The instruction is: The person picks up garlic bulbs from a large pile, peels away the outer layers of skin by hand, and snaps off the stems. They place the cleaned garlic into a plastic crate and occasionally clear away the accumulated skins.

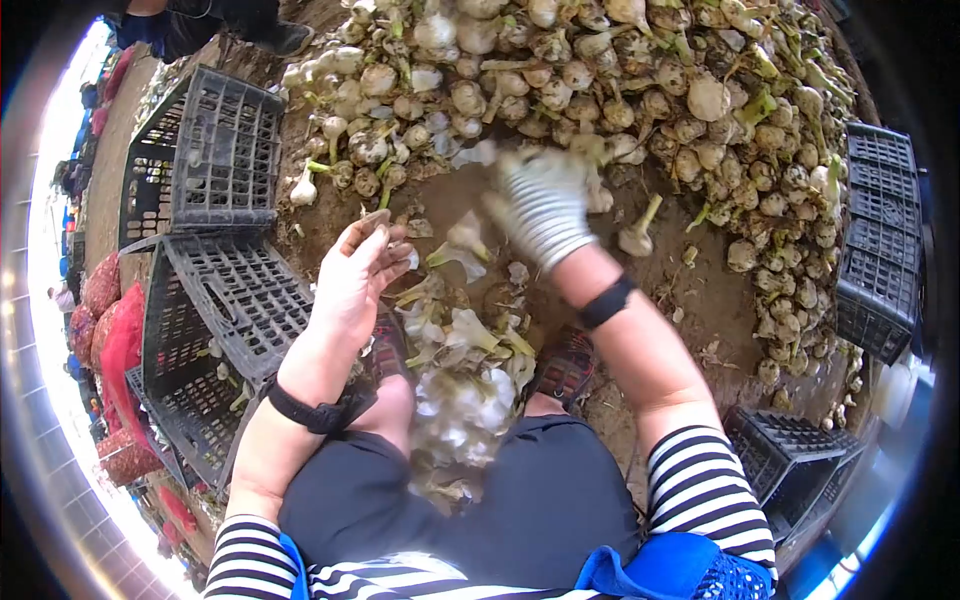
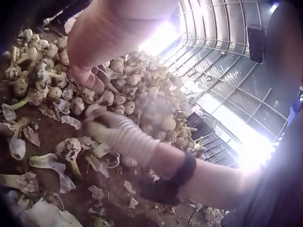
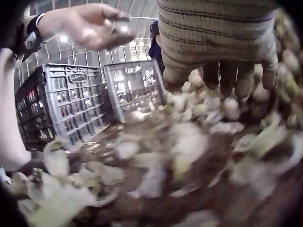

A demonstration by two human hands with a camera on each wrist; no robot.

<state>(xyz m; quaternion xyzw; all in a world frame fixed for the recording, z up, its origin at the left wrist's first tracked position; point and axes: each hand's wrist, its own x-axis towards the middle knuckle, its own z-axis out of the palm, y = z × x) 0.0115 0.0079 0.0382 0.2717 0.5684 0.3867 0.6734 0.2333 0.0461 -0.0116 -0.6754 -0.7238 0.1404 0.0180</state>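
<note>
A big pile of dirty garlic bulbs (image 1: 600,80) with stems covers the ground ahead. My right hand (image 1: 545,205), in a striped knit glove, is blurred over the pile's near edge. Its fingers (image 3: 236,78) hang down loosely with nothing in them. My bare left hand (image 1: 360,260) is raised to the left, palm up, and pinches a small dark blade-like thing (image 1: 378,217) at its fingertips. In the left wrist view the gloved right hand (image 2: 118,132) hovers above a loose bulb (image 2: 68,149) on the soil.
Grey plastic crates (image 1: 210,150) (image 1: 220,310) stand at my left, black crates (image 1: 880,240) (image 1: 790,450) at my right. A heap of pale garlic skins (image 1: 465,400) lies between my sandalled feet (image 1: 565,365). Red mesh sacks (image 1: 115,340) lie at far left.
</note>
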